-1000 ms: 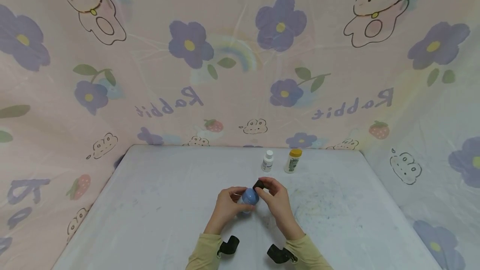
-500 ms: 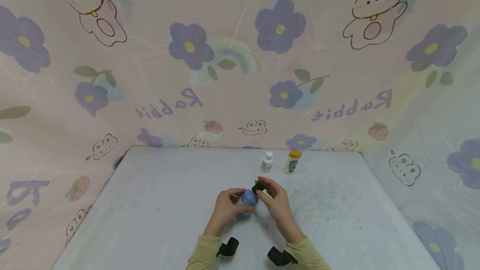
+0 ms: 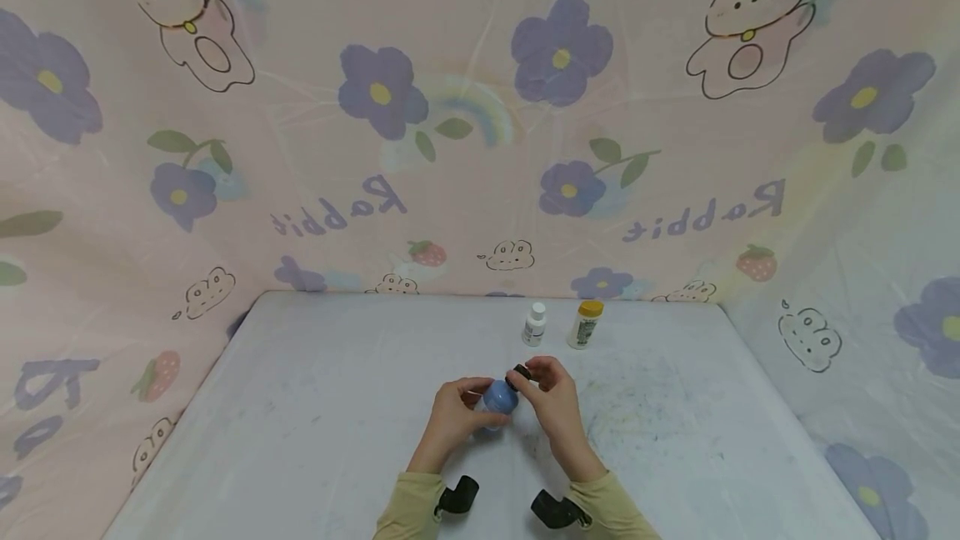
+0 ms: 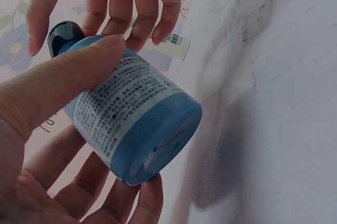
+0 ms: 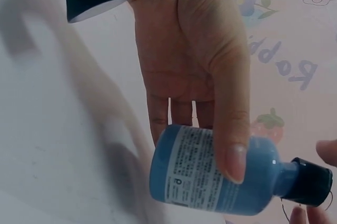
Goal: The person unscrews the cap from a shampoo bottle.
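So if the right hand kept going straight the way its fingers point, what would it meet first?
Probably the black cap of the blue bottle held by the left hand; the right hand's fingertips already seem to touch it.

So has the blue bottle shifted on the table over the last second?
Barely. The blue bottle stays held between the left hand and right hand, the same distance in front of the white-capped bottle. Only its black cap has shifted slightly.

I am counting three bottles in all: one blue bottle (image 3: 498, 397) with one black cap (image 3: 517, 375), one white bottle (image 3: 535, 323) and one yellow-capped bottle (image 3: 585, 322), the last two standing on one table (image 3: 315, 390). I am seeing my two hands, left hand (image 3: 453, 415) and right hand (image 3: 553, 397).
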Demonstrator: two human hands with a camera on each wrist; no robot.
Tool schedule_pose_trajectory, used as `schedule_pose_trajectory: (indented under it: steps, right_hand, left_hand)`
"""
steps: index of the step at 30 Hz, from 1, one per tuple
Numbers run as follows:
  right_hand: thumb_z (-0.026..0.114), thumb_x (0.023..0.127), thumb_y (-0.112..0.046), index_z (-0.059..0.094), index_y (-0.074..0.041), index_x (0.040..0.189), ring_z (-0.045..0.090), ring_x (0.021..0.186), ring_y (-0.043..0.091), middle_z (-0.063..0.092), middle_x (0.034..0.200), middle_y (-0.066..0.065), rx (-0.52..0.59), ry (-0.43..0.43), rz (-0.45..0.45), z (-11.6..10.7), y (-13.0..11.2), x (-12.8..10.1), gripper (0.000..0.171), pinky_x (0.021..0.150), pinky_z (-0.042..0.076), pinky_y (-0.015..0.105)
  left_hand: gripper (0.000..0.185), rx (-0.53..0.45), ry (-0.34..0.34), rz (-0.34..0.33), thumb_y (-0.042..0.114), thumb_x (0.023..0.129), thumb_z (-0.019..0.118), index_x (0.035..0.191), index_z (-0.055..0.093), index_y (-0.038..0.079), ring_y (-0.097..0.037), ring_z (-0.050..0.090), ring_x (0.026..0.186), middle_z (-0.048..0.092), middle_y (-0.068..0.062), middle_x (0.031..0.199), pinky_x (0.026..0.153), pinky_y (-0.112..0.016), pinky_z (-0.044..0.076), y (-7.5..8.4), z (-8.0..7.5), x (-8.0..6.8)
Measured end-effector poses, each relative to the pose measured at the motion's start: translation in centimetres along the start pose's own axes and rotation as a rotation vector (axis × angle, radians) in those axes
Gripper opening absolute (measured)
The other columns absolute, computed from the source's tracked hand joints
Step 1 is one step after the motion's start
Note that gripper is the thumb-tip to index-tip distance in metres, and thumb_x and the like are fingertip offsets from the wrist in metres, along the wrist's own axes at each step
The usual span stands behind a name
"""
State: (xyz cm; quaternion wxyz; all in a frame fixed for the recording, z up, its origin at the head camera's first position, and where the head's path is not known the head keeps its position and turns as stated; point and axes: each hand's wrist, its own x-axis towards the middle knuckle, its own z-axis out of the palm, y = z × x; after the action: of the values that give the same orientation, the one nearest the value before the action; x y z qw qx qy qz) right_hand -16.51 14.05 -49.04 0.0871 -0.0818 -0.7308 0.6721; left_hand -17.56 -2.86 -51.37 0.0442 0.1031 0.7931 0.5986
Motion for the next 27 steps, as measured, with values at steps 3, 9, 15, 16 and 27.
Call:
schedule_pose_trajectory:
  steps: [3,9,15,16,27]
  right_hand:
    - [0.081,0.078,-0.025,0.06,-0.004,0.102,0.058,0.089,0.021,0.061,0.09,0.006,-0.003,0.021,0.01,0.05,0.03,0.11,0.038,0.073,0.047,0.031]
    - [0.081,0.078,-0.025,0.062,-0.005,0.098,0.059,0.087,0.022,0.061,0.088,0.007,-0.008,0.025,0.014,0.01,0.05,0.17,0.033,0.072,0.046,0.032]
    - [0.079,0.081,-0.021,0.064,-0.004,0.1,0.06,0.09,0.023,0.064,0.091,0.007,-0.006,0.014,0.001,-0.12,0.1,0.15,0.029,0.08,0.045,0.034]
    - [0.078,0.081,-0.02,0.065,-0.004,0.1,0.06,0.091,0.023,0.064,0.091,0.007,-0.006,0.011,0.0,-0.15,0.12,0.15,0.029,0.084,0.044,0.036]
    - [0.072,0.087,-0.011,0.064,0.002,0.114,0.056,0.109,0.026,0.066,0.107,0.012,0.016,-0.063,-0.014,-0.59,-0.4,-0.1,0.031,0.106,0.029,0.053]
  left_hand:
    - [0.054,-0.005,0.001,0.001,0.02,0.063,0.091,0.112,0.07,0.01,-0.018,0.059,0.094,0.067,-0.001,0.108,0.084,-0.042,0.048,0.08,0.01,-0.05]
    - [0.054,-0.013,-0.004,-0.007,0.019,0.064,0.091,0.113,0.07,0.01,-0.02,0.06,0.096,0.067,-0.001,0.11,0.086,-0.043,0.048,0.05,0.01,-0.04]
    - [0.054,-0.014,-0.005,-0.016,0.019,0.063,0.091,0.112,0.07,0.011,-0.02,0.059,0.096,0.067,-0.001,0.109,0.085,-0.044,0.048,-0.06,-0.01,-0.04]
    - [0.054,-0.015,-0.006,-0.014,0.019,0.063,0.091,0.112,0.07,0.011,-0.02,0.059,0.096,0.067,-0.001,0.109,0.086,-0.044,0.048,-0.08,-0.01,-0.04]
    - [0.055,-0.01,-0.008,-0.015,0.02,0.062,0.091,0.112,0.071,0.012,-0.019,0.059,0.095,0.067,0.0,0.109,0.084,-0.043,0.048,0.01,-0.2,-0.1]
